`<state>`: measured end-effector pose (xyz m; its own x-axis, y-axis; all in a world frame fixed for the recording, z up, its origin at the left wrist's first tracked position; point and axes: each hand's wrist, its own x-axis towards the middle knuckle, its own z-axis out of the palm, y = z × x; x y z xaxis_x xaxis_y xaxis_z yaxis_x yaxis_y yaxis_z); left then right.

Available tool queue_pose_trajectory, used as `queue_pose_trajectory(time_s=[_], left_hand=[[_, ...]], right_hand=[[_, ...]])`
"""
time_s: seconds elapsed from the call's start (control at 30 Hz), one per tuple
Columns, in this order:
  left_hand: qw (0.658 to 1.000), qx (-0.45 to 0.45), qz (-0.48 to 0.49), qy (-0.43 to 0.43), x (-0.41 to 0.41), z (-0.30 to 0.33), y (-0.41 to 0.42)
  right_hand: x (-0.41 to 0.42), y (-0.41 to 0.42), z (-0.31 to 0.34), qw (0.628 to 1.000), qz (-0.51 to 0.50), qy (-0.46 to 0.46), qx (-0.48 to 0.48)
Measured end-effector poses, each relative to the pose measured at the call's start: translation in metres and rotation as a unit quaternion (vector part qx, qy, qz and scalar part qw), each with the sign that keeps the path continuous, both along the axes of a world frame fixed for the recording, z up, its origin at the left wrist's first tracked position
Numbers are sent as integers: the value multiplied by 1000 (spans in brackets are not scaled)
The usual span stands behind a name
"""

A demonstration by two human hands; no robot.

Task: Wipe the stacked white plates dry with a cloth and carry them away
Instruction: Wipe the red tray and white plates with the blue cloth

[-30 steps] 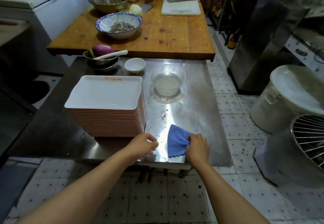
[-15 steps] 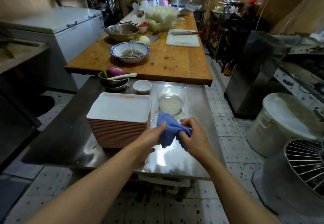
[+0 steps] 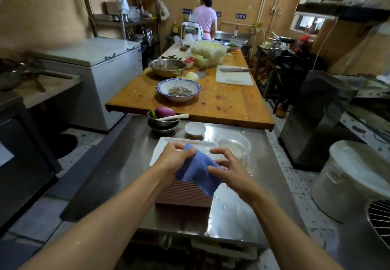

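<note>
A tall stack of white rectangular plates (image 3: 183, 193) with reddish-brown edges stands on the steel table (image 3: 118, 164). Above the stack, a blue cloth (image 3: 200, 173) hangs between both hands. My left hand (image 3: 172, 156) grips the cloth's upper left corner. My right hand (image 3: 226, 167) pinches its right edge between thumb and fingers, the other fingers curled above. The hands and cloth hide much of the top plate.
A clear bowl of water (image 3: 234, 146) and a small white bowl (image 3: 195, 129) sit behind the stack, with a metal bowl holding an onion (image 3: 163, 117). A wooden table (image 3: 221, 103) with food bowls lies beyond. A white bucket (image 3: 354, 176) stands right. A person (image 3: 204, 16) works far back.
The cloth was lifted off the table by my right hand, then my left hand took hold too. Both hands moved left and forward over the plate stack. The camera tilted up.
</note>
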<state>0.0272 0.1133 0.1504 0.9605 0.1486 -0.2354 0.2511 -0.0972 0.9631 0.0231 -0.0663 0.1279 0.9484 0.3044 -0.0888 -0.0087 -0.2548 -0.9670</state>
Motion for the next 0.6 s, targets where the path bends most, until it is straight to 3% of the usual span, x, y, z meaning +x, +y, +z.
queue_pose_trajectory(time_s=[0.17, 0.27, 0.33, 0.47, 0.6], left_hand=[[998, 16, -65, -15, 15, -4, 50], [995, 34, -94, -23, 27, -11, 71], [993, 41, -103, -27, 34, -17, 78], [990, 87, -96, -50, 45, -25, 93], [979, 186, -57, -65, 49, -34, 108]], right_hand=[[9, 47, -2, 983, -36, -85, -159], [8, 61, -1, 991, -91, -49, -90], [11, 66, 1, 981, -166, -44, -92], [26, 67, 9, 936, -268, -132, -188], [38, 61, 6, 846, -272, -292, -352]])
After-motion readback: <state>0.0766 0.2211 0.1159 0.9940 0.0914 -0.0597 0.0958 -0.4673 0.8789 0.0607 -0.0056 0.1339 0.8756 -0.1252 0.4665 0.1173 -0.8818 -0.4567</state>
